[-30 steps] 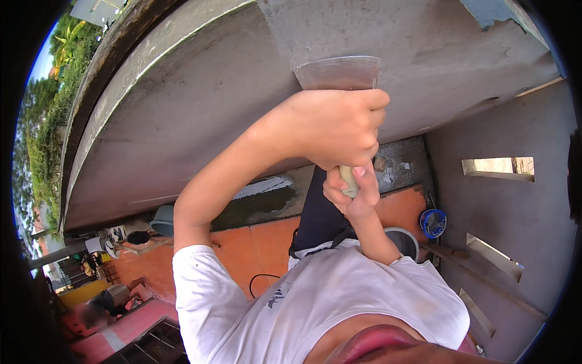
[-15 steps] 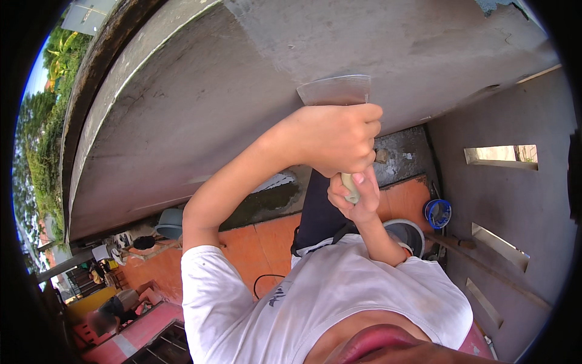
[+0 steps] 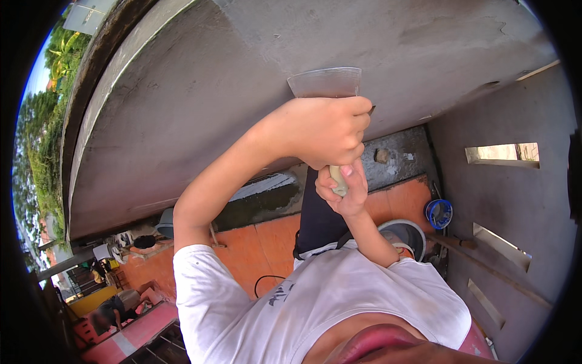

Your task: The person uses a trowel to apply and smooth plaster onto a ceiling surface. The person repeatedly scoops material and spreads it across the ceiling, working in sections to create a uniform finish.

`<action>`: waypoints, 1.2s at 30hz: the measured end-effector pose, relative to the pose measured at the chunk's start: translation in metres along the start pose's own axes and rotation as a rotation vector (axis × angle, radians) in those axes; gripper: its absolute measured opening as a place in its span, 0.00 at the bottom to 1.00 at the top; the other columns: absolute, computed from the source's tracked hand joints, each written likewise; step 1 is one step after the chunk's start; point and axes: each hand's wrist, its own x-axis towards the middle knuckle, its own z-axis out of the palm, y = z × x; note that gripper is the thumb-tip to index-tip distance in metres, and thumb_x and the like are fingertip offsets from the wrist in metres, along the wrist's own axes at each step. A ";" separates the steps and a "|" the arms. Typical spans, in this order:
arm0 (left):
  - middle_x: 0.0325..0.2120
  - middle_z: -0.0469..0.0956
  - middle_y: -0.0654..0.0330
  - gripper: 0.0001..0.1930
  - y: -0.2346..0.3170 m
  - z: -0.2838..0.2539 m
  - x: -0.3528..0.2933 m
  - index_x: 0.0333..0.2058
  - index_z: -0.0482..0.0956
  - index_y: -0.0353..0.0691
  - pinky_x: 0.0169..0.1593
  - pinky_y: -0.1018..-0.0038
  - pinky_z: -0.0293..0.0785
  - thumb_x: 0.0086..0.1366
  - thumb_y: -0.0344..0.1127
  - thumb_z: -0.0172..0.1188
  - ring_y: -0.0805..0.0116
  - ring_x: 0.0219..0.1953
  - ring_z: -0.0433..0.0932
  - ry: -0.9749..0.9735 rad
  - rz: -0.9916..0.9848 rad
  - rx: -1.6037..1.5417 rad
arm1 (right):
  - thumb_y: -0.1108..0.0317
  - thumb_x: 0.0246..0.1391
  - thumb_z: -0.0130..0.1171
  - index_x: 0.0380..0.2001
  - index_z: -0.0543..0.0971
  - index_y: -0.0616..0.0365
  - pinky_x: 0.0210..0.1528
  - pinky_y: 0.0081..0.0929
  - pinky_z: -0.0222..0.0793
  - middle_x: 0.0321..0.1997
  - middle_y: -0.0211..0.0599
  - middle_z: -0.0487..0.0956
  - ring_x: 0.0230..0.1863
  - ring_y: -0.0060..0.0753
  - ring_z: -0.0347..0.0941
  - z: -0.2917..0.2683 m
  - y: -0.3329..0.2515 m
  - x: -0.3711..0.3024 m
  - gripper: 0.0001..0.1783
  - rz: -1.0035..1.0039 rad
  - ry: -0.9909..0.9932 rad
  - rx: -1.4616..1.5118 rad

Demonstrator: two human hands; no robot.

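Observation:
A wide putty knife (image 3: 328,83) with a metal blade and a pale handle is held in both my hands. Its blade edge lies against the grey plastered wall (image 3: 212,91), or very close to it; which of the two cannot be told. My left hand (image 3: 327,130) is closed around the upper part of the tool, just below the blade, and hides that stretch. Lower down, my right hand (image 3: 344,189) wraps the end of the handle, with the thumb along it.
At the right stands a grey side wall (image 3: 521,206) with slot openings. By its foot are a blue-rimmed bucket (image 3: 438,213) and a larger grey tub (image 3: 413,233). A stone (image 3: 381,156) lies on the wet ledge. Another person (image 3: 115,306) is at the far lower left.
Both hands and the putty knife have shifted slightly left and up along the wall. The grip stays the same, and the stone shows more fully.

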 end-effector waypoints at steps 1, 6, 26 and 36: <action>0.13 0.69 0.69 0.10 -0.002 0.004 0.000 0.10 0.66 0.47 0.35 0.76 0.64 0.38 0.41 0.58 0.71 0.24 0.67 -0.016 -0.019 0.012 | 0.55 0.66 0.45 0.55 0.62 0.54 0.12 0.14 0.44 0.19 0.34 0.62 0.10 0.16 0.47 -0.004 -0.001 0.004 0.21 0.011 -0.043 0.009; 0.13 0.67 0.69 0.10 -0.005 0.006 -0.001 0.09 0.68 0.46 0.36 0.76 0.64 0.38 0.40 0.59 0.70 0.24 0.66 -0.029 -0.033 -0.025 | 0.54 0.66 0.45 0.57 0.62 0.58 0.11 0.15 0.43 0.19 0.32 0.61 0.09 0.15 0.47 0.002 -0.008 0.004 0.24 0.064 0.013 0.029; 0.11 0.65 0.71 0.11 -0.014 -0.012 -0.006 0.09 0.62 0.47 0.32 0.77 0.62 0.35 0.39 0.57 0.71 0.23 0.63 -0.051 -0.036 0.107 | 0.63 0.65 0.48 0.60 0.57 0.55 0.14 0.12 0.47 0.25 0.37 0.67 0.18 0.16 0.56 0.010 -0.008 0.016 0.24 0.052 -0.071 0.175; 0.11 0.65 0.70 0.10 -0.007 -0.003 -0.007 0.09 0.65 0.45 0.32 0.78 0.63 0.34 0.40 0.57 0.71 0.23 0.63 -0.090 -0.070 -0.007 | 0.61 0.66 0.46 0.61 0.56 0.57 0.13 0.12 0.47 0.26 0.38 0.68 0.17 0.16 0.55 -0.004 0.001 0.005 0.25 0.106 -0.081 0.180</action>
